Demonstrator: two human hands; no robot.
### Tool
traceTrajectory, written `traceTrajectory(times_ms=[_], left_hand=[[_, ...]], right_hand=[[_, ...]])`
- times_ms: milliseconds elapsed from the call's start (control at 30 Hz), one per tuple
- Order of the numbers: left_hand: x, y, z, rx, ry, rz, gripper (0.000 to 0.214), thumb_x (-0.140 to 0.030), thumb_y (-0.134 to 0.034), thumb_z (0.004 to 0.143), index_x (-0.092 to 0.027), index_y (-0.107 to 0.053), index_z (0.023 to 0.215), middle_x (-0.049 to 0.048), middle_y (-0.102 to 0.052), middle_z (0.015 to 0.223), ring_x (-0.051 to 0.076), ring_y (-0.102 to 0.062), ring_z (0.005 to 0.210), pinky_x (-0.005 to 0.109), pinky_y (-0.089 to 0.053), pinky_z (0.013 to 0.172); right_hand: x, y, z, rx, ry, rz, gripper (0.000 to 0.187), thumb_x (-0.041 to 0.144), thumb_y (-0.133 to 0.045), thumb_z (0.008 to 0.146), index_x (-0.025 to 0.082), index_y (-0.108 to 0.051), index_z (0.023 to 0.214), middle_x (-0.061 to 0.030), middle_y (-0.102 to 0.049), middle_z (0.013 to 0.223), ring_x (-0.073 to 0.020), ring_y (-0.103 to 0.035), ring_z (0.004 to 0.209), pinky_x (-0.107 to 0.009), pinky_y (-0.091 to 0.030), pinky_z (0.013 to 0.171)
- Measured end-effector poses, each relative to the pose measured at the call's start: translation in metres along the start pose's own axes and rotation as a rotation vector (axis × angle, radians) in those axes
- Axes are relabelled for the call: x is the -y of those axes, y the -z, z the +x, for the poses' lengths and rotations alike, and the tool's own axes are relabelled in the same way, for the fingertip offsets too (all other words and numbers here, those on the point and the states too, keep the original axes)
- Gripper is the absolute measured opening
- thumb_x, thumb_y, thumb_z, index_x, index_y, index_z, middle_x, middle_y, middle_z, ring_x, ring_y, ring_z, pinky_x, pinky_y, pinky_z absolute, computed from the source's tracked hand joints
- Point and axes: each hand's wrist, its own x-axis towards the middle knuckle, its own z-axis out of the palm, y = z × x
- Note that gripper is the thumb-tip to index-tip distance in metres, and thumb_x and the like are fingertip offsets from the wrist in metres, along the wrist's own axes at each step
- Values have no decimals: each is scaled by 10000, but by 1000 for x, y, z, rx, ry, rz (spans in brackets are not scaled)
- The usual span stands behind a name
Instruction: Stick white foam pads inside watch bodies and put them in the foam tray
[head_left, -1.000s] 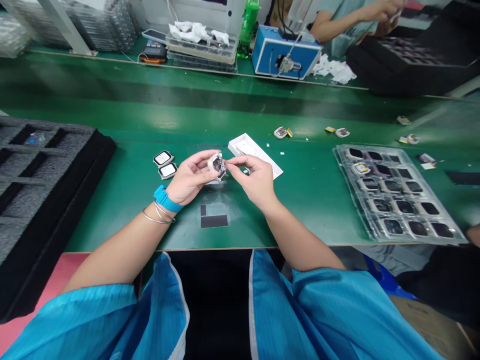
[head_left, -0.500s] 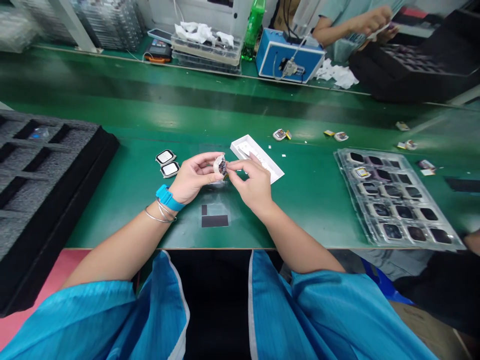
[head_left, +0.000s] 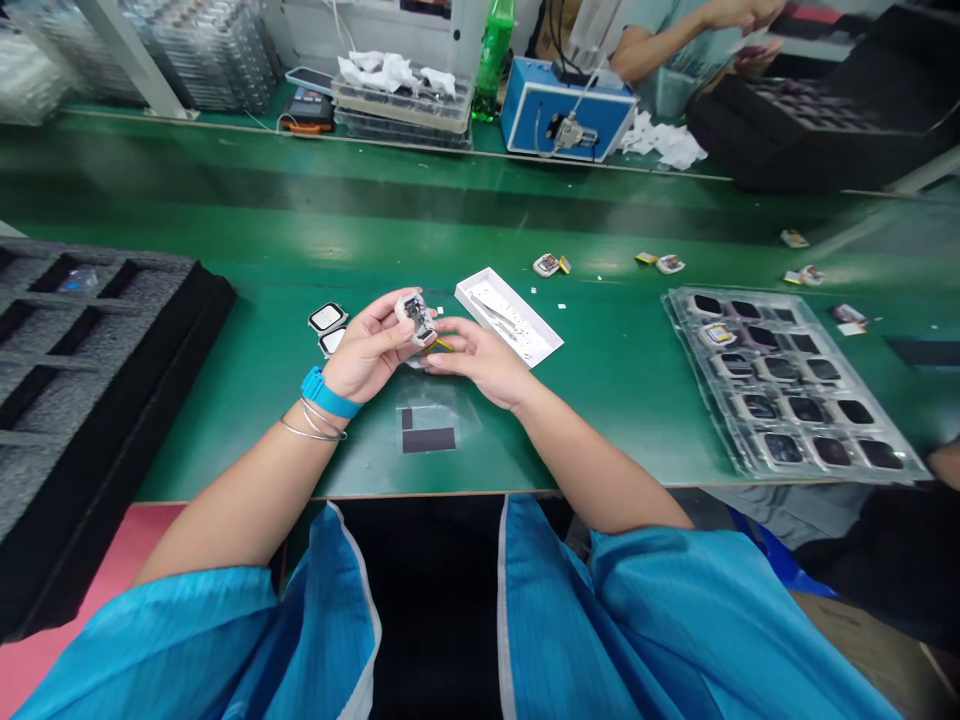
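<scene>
Any print on the open watch case (head_left: 416, 318) is too small to read, sorry. It's up just left of the white box (head_left: 534, 328), pinched in the left hand's (head_left: 369, 350) fingers. The right hand's (head_left: 491, 365) fingers are slightly parted by a yellow piece (head_left: 444, 344); can't tell if they're gripping. Green worktop (head_left: 615, 400) stretches from the box rightward to a clear tray (head_left: 742, 445); its front edge sits wearer-side of the box.

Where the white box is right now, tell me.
In the head view, the white box lies on the green table slightly right of centre, just beyond the right hand and right of the watch case in the left hand.
</scene>
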Motion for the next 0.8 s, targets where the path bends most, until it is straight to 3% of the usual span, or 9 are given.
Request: traceTrajectory(times_ms=[67, 133, 267, 400, 467, 633, 800], left_hand=[[-2, 3, 1, -1, 1, -3, 544, -346, -918, 594, -242, -694, 1079, 39, -747, 987, 207, -723, 944, 323, -595, 855], [-4, 5, 2, -9, 9, -17, 526, -338, -918, 597, -240, -697, 1064, 33, -745, 962, 200, -722, 939, 324, -598, 860], [-4, 5, 2, 0, 53, -36, 502, -332, -902, 621, -244, -692, 1069, 30, -737, 961, 200, -723, 924, 365, -606, 878], [-1, 2, 0, 44, 109, -27, 500, -314, -874, 660, -240, -682, 1116, 35, -721, 1009, 218, -728, 932, 423, -611, 893], [0, 1, -1, 72, 136, -24, 480, -298, -863, 675, -229, -687, 1116, 46, -717, 1040, 233, -730, 943, 428, -617, 884], [4, -2, -4, 157, 228, -29, 481, -286, -857, 683, -226, -694, 1132, 62, -726, 1040, 257, -741, 934, 365, -641, 791], [4, -6, -6, 202, 297, -18, 470, -279, -857, 676, -198, -691, 1108, 73, -741, 982, 263, -746, 929, 335, -639, 777]], right_hand=[[3, 4, -1, 49, -130, 63, 412, 459, -812, 713, 185, -643, 969, -39, -741, 866, -147, -707, 766, -315, -619, 737], [9, 8, -3, -24, -158, 72, 351, 418, -817, 710, 176, -675, 921, -24, -728, 810, -114, -679, 684, -255, -604, 655], [22, 14, -8, -146, -24, 80, 386, 376, -811, 712, 222, -688, 1044, 49, -660, 714, -77, -614, 583, -209, -562, 563], [30, 13, -13, -43, 62, 82, 390, 441, -809, 721, 221, -696, 1023, 13, -701, 835, -109, -657, 683, -278, -602, 663], [30, 12, -14, -54, 109, 8, 392, 472, -800, 738, 219, -704, 1022, -1, -711, 851, -134, -677, 743, -317, -611, 727], [25, 10, -11, -306, 387, -312, 307, 527, -719, 818, 233, -730, 902, -21, -715, 913, -166, -675, 881, -338, -585, 819], [21, 9, -10, -277, 527, -487, 229, 445, -638, 911, 240, -729, 961, -21, -724, 934, -160, -667, 881, -337, -558, 835]])
